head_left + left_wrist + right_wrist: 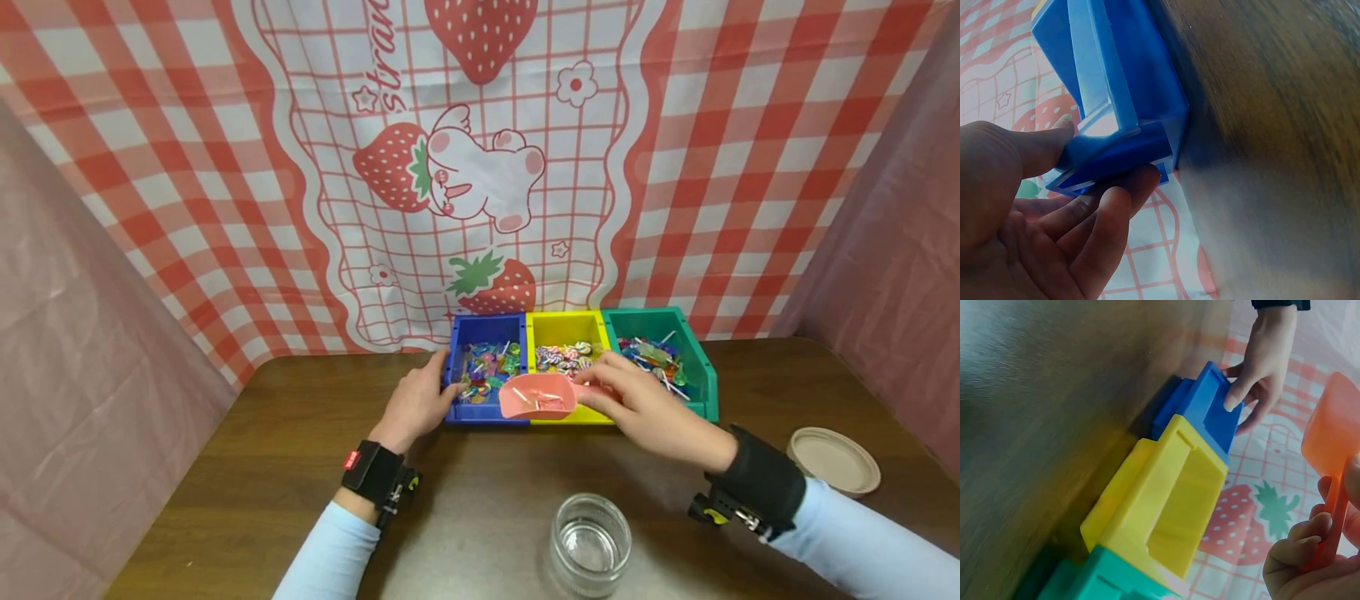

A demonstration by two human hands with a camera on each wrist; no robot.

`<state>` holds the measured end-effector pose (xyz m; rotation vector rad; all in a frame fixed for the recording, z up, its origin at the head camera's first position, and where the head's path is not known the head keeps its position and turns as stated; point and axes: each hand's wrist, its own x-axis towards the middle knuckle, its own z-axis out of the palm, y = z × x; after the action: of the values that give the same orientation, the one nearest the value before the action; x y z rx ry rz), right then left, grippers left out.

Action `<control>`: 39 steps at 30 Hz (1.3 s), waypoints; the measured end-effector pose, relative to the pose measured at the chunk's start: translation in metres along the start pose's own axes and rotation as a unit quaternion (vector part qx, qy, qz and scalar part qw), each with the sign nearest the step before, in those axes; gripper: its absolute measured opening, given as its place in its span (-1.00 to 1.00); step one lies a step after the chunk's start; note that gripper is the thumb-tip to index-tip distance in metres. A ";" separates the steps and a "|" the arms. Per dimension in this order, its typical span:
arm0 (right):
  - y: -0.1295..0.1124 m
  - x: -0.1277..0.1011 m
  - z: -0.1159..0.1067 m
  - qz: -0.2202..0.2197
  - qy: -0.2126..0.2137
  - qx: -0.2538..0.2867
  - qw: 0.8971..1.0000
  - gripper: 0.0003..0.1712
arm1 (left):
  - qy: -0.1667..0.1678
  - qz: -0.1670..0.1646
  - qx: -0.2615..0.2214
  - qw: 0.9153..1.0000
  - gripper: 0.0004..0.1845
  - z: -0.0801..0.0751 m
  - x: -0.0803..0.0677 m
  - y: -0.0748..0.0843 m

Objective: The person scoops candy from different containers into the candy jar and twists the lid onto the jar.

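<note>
My left hand [411,404] grips the left side wall of a blue bin [487,325], thumb over the rim and fingers outside, as the left wrist view shows [1085,212]. The bin holds wrapped candies. In my right hand [648,408] is a pink scoop [537,408], held by its handle above the front of the blue bin and a yellow bin [564,321]. A few small pieces with pale sticks lie in the scoop; their kind is unclear. Swirled candies fill part of the yellow bin. Beside it, a green bin [705,379] contains lollipops.
A clear glass jar [591,542] stands without a lid near the table's front. To the right, partly behind my right forearm, lies a round beige lid [834,461]. A checked strawberry cloth [480,183] hangs right behind the bins.
</note>
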<state>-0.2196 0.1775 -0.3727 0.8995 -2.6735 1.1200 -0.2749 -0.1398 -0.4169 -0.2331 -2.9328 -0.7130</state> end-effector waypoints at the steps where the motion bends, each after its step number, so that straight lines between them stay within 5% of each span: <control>1: -0.001 -0.004 -0.003 -0.005 0.001 -0.006 1.000 -0.79 | -0.001 0.000 0.000 1.000 -0.28 0.000 0.000 0.000; 10: -0.012 -0.039 -0.035 -0.119 0.027 -0.041 0.992 -0.63 | 0.000 0.009 -0.001 1.000 -0.29 0.001 0.000 0.000; 25: 0.003 -0.091 -0.029 -0.176 -0.025 -0.035 0.983 -0.50 | -0.004 0.003 -0.001 1.000 -0.29 -0.002 0.000 0.000; 39: -0.004 -0.093 -0.032 -0.193 -0.073 -0.062 0.976 -0.58 | 0.002 0.010 0.004 1.000 -0.31 0.000 0.000 -0.001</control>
<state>-0.1451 0.2413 -0.3761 1.4455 -2.4809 0.8201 -0.2751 -0.1413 -0.4173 -0.2607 -2.9249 -0.6987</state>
